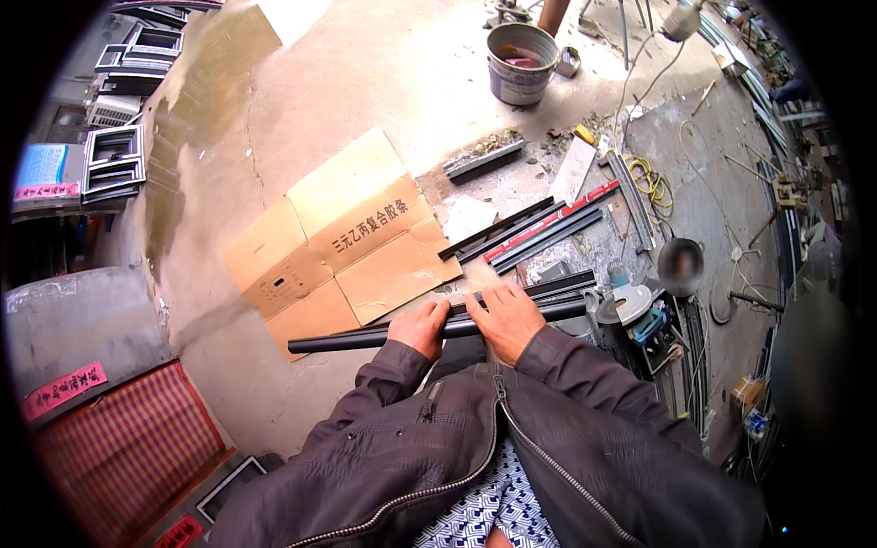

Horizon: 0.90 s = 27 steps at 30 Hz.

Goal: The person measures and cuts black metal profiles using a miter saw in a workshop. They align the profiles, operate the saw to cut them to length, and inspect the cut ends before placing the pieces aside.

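Note:
A long dark metal profile bar [333, 342] lies across in front of my body, its left end reaching over the edge of the flattened cardboard. My left hand [418, 330] is closed around the bar near its middle. Close beside it, my right hand [508, 320] grips the same bar with its fingers bent over the top. Another dark profile [565, 285] runs along its far side to the right; how the two meet under my hands is hidden. The bar's right end comes close to a power saw [630, 305] with a pale round guard.
Flattened cardboard [274, 228] covers the floor ahead. Beyond my hands lie several dark profiles [553, 239] and a red strip [557, 219]. A bucket [522, 82] stands farther off. Yellow cord [650, 183] coils at right; window frames [114, 157] and a checked cloth [132, 447] are at left.

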{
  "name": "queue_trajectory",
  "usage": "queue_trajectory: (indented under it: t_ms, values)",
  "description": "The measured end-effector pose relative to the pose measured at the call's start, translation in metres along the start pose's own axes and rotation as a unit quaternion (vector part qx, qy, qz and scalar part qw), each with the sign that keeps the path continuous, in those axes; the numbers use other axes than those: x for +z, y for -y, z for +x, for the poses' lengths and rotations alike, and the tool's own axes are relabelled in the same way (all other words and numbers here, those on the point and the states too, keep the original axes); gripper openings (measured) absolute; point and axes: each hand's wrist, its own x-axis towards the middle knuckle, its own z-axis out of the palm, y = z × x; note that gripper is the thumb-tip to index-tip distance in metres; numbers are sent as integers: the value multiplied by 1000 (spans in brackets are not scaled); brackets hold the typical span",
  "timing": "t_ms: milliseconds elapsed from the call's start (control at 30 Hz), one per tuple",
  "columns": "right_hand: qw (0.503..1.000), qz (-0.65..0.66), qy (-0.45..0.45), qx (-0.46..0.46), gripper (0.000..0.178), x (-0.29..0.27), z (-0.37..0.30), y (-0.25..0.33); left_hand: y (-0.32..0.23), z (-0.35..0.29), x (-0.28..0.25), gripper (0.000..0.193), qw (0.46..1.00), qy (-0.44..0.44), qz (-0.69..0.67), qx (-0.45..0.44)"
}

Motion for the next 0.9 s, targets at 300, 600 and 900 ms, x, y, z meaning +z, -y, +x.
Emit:
queue_trajectory:
  t_ms: [300, 600, 900]
  values:
    - [999, -10, -35, -27, 28, -43, 91, -1, 37, 16, -93, 32, 996, -71, 30, -33]
    - [989, 126, 26, 75, 32, -50, 195, -65, 86, 56, -176, 51, 924, -382, 2, 6]
    - [812, 521, 136, 226, 29, -47, 371, -182, 226, 180, -240, 30, 908, -330, -215, -143]
